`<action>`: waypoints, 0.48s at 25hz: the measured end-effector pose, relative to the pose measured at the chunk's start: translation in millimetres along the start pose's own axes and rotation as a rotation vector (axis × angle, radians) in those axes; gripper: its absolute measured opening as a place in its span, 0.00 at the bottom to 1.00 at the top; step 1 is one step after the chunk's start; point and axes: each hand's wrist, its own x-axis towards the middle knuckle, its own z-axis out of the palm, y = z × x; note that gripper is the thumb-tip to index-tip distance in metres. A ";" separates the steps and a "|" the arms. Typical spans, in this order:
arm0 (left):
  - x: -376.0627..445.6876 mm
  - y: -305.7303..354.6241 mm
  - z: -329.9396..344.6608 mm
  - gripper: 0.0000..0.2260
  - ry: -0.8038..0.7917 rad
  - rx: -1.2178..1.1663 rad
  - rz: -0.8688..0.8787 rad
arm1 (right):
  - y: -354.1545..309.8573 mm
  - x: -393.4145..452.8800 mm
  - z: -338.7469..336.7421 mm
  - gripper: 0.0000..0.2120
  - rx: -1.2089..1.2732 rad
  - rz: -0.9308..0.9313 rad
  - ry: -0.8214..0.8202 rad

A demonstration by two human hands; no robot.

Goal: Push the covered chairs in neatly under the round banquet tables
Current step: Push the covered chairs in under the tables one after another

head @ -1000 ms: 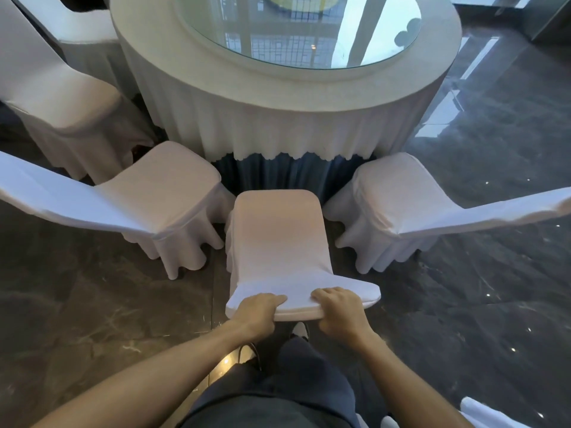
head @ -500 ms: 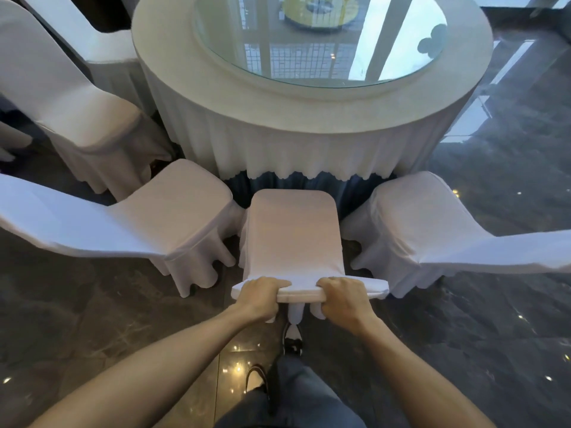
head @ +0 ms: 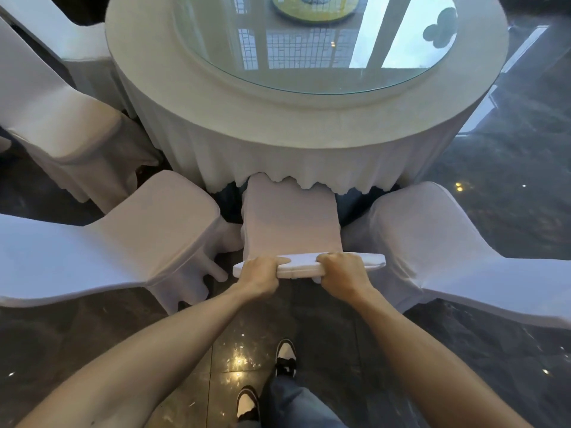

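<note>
A white-covered chair (head: 290, 223) stands straight ahead of me, the front of its seat tucked under the pleated skirt of the round banquet table (head: 278, 125). My left hand (head: 261, 271) and my right hand (head: 343, 270) are both closed over the top edge of its backrest, side by side. A glass turntable (head: 315, 41) lies on the tabletop. Another covered chair (head: 160, 230) stands to the left and one (head: 432, 236) to the right, both angled toward the table with their seats outside the skirt.
Two more covered chairs (head: 61, 125) stand at the far left around the table. The floor is dark glossy marble (head: 509, 180). My shoes (head: 285, 356) are on the floor below my arms, a step behind the chair.
The chair in my hands has slid forward, so its seat front now sits under the tablecloth skirt. I have stepped closer to the table, and both hands kept their hold.
</note>
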 end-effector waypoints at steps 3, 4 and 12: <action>26.2 3.7 -5.7 0.23 0.073 -0.018 -0.030 | 11.2 25.6 -3.5 0.07 -0.037 0.017 -0.005; 32.2 4.0 -8.2 0.22 0.089 -0.021 -0.038 | 13.0 32.5 -4.1 0.07 -0.038 0.025 0.000; 39.3 -0.8 -23.7 0.24 -0.020 -0.040 -0.031 | 11.4 36.1 -11.1 0.11 0.018 0.040 0.019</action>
